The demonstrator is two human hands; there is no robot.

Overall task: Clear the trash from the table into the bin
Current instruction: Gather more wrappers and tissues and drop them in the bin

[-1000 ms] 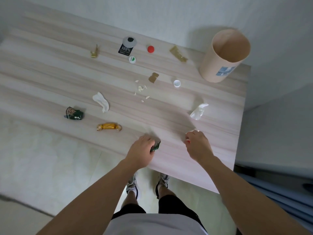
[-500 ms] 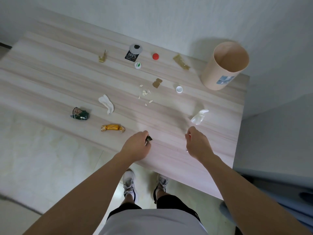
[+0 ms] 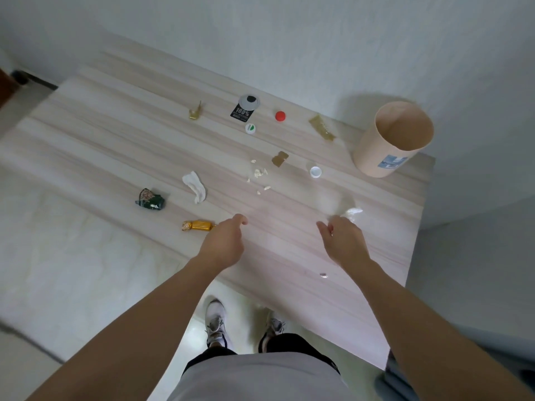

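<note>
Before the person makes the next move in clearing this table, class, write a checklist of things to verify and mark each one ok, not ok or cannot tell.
1. Bin upright, mouth open, on the table's far right corner: ok.
2. Left hand shut with a grip on trash: cannot tell, its contents are hidden.
3. Right hand shut with a grip on trash: cannot tell, only a white speck shows at the fingers.
4. Gold candy wrapper free to pick up beside the left hand: ok.
5. Clear plastic scrap just beyond the right hand, unobstructed: ok.
6. Table cleared: not ok, caps, wrappers and crumbs remain.
</note>
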